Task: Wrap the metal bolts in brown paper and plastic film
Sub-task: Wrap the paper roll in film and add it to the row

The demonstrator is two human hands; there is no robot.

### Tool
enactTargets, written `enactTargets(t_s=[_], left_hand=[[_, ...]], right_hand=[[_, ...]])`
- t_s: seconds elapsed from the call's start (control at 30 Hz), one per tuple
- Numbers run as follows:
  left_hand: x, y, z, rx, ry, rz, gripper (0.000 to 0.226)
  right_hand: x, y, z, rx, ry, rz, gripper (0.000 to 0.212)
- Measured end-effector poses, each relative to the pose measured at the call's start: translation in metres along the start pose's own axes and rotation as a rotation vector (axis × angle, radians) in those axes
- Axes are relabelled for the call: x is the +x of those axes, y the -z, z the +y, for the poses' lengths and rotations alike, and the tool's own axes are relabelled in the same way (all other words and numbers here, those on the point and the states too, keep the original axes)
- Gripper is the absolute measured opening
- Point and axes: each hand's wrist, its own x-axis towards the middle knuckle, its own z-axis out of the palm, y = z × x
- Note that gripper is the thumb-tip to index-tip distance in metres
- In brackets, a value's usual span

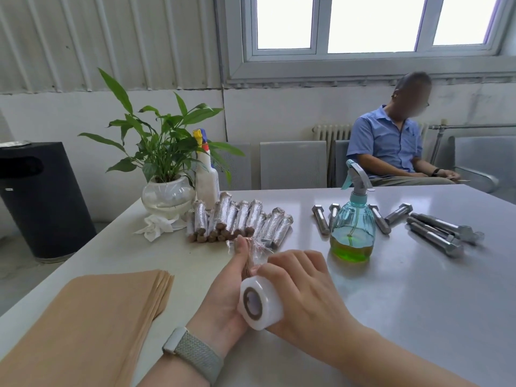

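Progress looks like a bit past halfway, going by the table. There's a pile of wrapped bolts lying side by side near the far edge, done up in brown paper with shiny film over it, just in front of the potted plant and a white spray bottle. Off to the right, several bare bolts are waiting around and behind a blue spray bottle with green liquid in it. So I'd guess more bundles done than left, though I can't count either lot exactly. A stack of brown paper sits at the near left, plenty of sheets to go.

The one in hand is mid-wrap. The left hand is palm-up-ish with the thumb pointing away, fingers curled round a paper-wrapped bolt that stands roughly upright, with loose film bunched at its top end. The right hand comes in from the right, back of the hand up, gripping the roll of plastic film with its open core facing the camera. The roll sits right against the bolt, between the two hands. How much film is on this one I can't tell, since the hands cover most of it.
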Motion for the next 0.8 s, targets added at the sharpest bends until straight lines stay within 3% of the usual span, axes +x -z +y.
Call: enactTargets(t_s=[0.1, 0.23, 0.43, 0.53, 0.67, 0.8], left_hand=[[0.003, 0.0, 0.0, -0.043, 0.021, 0.027, 0.091], [0.003, -0.002, -0.001, -0.063, 0.005, 0.072, 0.084], [0.001, -0.001, 0.004, -0.102, -0.054, 0.102, 0.091], [0.002, -0.002, 0.006, -0.17, -0.142, 0.083, 0.085], [0.002, -0.003, 0.012, -0.271, -0.294, 0.004, 0.061], [-0.003, -0.005, 0.012, -0.285, -0.329, -0.064, 0.06]], right_hand=[[-0.001, 0.001, 0.0, 0.004, 0.022, -0.016, 0.048], [-0.003, 0.0, 0.002, -0.04, 0.096, -0.06, 0.064], [-0.003, -0.003, 0.008, -0.019, 0.154, -0.051, 0.062], [-0.003, -0.005, 0.01, 0.036, 0.127, 0.008, 0.06], [-0.001, -0.007, 0.011, 0.073, 0.101, 0.131, 0.06], [0.0, -0.005, 0.011, 0.134, 0.066, 0.18, 0.061]])
